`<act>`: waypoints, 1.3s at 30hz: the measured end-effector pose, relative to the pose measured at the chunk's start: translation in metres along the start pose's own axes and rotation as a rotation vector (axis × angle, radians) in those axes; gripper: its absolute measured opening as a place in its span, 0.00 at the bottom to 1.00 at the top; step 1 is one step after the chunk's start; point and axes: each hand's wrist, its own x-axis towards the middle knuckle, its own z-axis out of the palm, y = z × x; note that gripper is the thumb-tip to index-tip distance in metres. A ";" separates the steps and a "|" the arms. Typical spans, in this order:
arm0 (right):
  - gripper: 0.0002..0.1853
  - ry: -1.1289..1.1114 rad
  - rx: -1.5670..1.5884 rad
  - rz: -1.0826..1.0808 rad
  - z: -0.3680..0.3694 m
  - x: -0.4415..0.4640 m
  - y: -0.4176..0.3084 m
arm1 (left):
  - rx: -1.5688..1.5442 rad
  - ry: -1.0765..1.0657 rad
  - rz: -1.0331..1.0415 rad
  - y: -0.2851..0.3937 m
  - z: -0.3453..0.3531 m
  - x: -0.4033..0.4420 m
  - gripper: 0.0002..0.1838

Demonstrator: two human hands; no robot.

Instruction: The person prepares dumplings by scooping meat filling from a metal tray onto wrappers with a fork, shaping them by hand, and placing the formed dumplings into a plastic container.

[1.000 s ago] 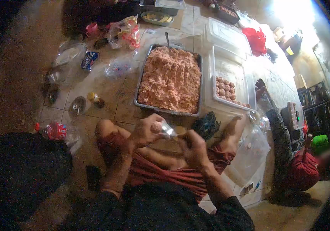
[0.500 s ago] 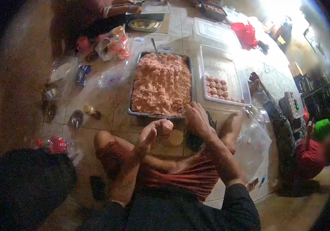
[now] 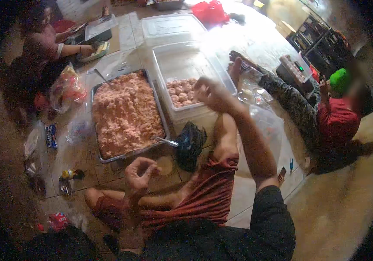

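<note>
My left hand (image 3: 140, 175) is in front of the meat tray, fingers loosely curled, a gap between thumb and fingertips and nothing visible in it. Blurred by motion, my right hand (image 3: 212, 93) hangs over the near right corner of a clear plastic box (image 3: 162, 65); whether it holds anything is hidden. Rows of raw meatballs (image 3: 180, 92) lie in that box beside the hand. A wide tray (image 3: 130, 157) to the left is heaped with pink minced meat (image 3: 127, 115). A spoon (image 3: 167, 141) rests across the tray's near right edge, its handle pointing outward.
A dark plastic bag (image 3: 190, 145) lies between tray and my knee. A clear lid (image 3: 173, 27) is behind the box. One person (image 3: 43, 48) sits at the far left with a dish; another person (image 3: 338, 115) sits at right, legs stretched toward the box. A bottle (image 3: 68, 174) lies at left.
The meatball on my left fingers is gone from that hand. My right hand has moved from the meat tray's near corner to above the box. The view has turned right.
</note>
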 end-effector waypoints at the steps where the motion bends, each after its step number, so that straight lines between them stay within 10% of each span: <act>1: 0.17 -0.047 -0.042 0.082 -0.018 0.012 0.015 | 0.052 0.035 -0.138 0.008 0.003 -0.005 0.04; 14: 0.25 -0.419 -0.028 0.546 0.009 0.066 0.114 | 0.347 0.013 -0.297 -0.030 -0.017 -0.057 0.06; 26: 0.15 0.100 -0.162 0.037 -0.014 0.052 0.043 | 0.575 0.017 -0.071 -0.127 -0.045 -0.047 0.10; 28: 0.14 -0.142 -0.510 -0.308 0.021 0.065 0.053 | 0.606 -0.058 0.024 -0.127 -0.034 -0.043 0.10; 29: 0.15 -0.364 -0.332 0.065 -0.004 0.041 -0.044 | 0.674 -0.024 0.178 -0.110 -0.010 -0.032 0.11; 32: 0.08 -0.176 -0.193 -0.388 0.099 0.019 -0.021 | 1.003 0.192 0.494 -0.120 0.020 -0.024 0.12; 34: 0.08 -0.513 -0.566 -0.322 0.139 -0.005 -0.038 | 1.121 -0.058 0.202 -0.162 0.020 -0.021 0.13; 35: 0.10 -0.325 -0.040 -0.246 0.154 -0.020 -0.035 | 1.150 -0.128 0.099 -0.179 0.016 -0.020 0.13; 39: 0.07 -0.345 -0.202 -0.177 0.186 -0.026 -0.051 | 1.004 -0.098 0.205 -0.190 0.013 -0.025 0.10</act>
